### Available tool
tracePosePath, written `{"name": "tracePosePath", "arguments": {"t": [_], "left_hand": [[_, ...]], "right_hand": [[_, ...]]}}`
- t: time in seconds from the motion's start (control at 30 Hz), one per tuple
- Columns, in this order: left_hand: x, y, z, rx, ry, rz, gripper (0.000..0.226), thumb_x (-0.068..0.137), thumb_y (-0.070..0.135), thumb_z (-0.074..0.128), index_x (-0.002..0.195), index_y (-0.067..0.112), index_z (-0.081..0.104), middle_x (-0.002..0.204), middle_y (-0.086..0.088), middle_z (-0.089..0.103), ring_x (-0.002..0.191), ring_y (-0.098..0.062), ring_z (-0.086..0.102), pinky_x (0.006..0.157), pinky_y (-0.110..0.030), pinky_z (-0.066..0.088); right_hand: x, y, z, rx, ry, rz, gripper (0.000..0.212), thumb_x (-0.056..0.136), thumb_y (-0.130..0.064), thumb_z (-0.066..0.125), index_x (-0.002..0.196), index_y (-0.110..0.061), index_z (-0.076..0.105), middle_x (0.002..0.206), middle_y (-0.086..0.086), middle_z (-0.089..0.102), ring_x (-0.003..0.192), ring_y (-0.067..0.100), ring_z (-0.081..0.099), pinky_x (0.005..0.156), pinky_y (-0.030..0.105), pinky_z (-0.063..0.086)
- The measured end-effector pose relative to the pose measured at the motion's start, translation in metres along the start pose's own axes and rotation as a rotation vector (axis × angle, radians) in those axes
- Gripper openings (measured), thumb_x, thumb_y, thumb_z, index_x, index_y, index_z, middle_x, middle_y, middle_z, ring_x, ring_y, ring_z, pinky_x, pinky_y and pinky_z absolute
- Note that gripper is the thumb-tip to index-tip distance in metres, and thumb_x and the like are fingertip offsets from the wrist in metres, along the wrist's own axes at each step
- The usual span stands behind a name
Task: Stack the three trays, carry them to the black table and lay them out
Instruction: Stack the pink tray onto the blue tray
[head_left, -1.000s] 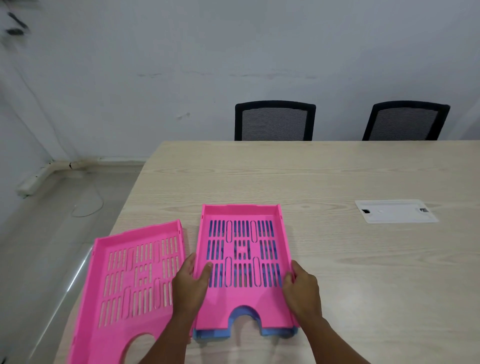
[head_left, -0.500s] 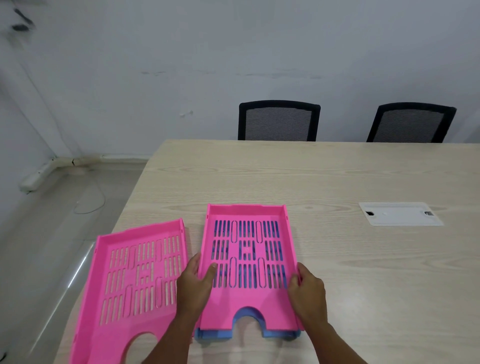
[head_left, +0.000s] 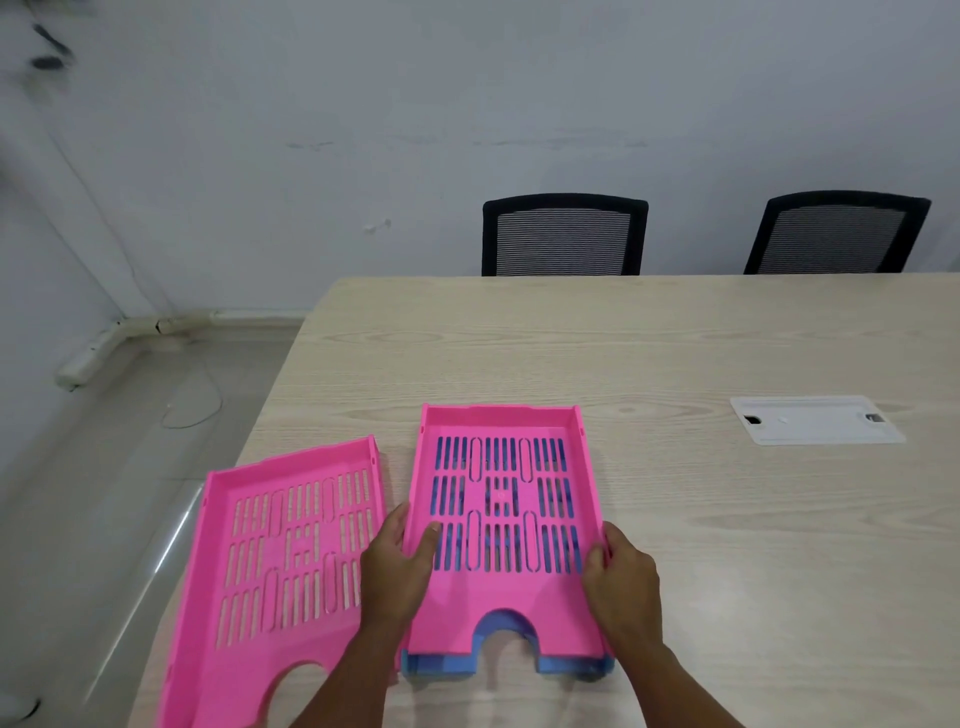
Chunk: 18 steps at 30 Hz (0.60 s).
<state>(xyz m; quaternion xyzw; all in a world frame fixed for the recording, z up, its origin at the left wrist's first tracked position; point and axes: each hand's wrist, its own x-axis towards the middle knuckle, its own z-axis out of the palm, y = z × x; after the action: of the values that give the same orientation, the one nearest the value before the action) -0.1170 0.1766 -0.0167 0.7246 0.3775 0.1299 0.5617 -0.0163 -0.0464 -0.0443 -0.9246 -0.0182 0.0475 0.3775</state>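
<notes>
While both hands, left (head_left: 397, 566) and right (head_left: 621, 574), grip the stack (head_left: 506, 525) of one pink tray on one blue, a second pink tray (head_left: 275, 566) lies beside it.

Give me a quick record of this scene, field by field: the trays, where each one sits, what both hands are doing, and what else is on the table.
surface: light wood table
stacked pink tray: nested on top of the blue tray
blue tray: at the bottom, only its near edge and slots showing
loose pink tray: alone, left of the stack, angled, overhanging the table's left edge
left hand: on the stack's left rim, thumb inside
right hand: on the stack's right rim
stacking: two of three done
also on table: white cable cover plate
behind table: two black mesh chairs
</notes>
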Motion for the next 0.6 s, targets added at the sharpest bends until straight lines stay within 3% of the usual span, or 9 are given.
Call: {"name": "tracePosePath", "arguments": {"t": [0.4, 0.5, 0.6], "left_hand": [[-0.001, -0.007, 0.001, 0.021, -0.018, -0.014, 0.063, 0.093, 0.026, 0.067, 0.15, 0.021, 0.04, 0.155, -0.007, 0.046, 0.14, -0.029, 0.046, 0.11, -0.056, 0.043], [-0.001, -0.009, 0.0, 0.03, -0.039, -0.006, 0.063, 0.094, 0.025, 0.065, 0.151, 0.022, 0.039, 0.155, -0.006, 0.045, 0.141, -0.029, 0.045, 0.11, -0.056, 0.043], [-0.001, -0.006, -0.004, 0.031, -0.062, 0.01, 0.062, 0.095, 0.021, 0.064, 0.151, 0.018, 0.039, 0.155, -0.007, 0.045, 0.141, -0.027, 0.044, 0.113, -0.053, 0.041]], "right_hand": [[0.003, -0.01, 0.001, 0.049, -0.067, 0.048, 0.014, 0.094, -0.008, 0.044, 0.101, -0.012, 0.056, 0.082, 0.006, 0.066, 0.07, 0.022, 0.066, 0.067, 0.042, 0.06], [0.003, -0.012, 0.002, 0.041, -0.055, 0.023, 0.019, 0.091, -0.008, 0.046, 0.107, -0.014, 0.054, 0.093, 0.007, 0.064, 0.085, 0.025, 0.065, 0.076, 0.048, 0.061], [0.007, -0.018, 0.002, -0.008, 0.025, -0.042, 0.037, 0.088, -0.003, 0.048, 0.124, -0.008, 0.054, 0.109, 0.011, 0.062, 0.109, 0.029, 0.054, 0.091, 0.05, 0.055]]}}
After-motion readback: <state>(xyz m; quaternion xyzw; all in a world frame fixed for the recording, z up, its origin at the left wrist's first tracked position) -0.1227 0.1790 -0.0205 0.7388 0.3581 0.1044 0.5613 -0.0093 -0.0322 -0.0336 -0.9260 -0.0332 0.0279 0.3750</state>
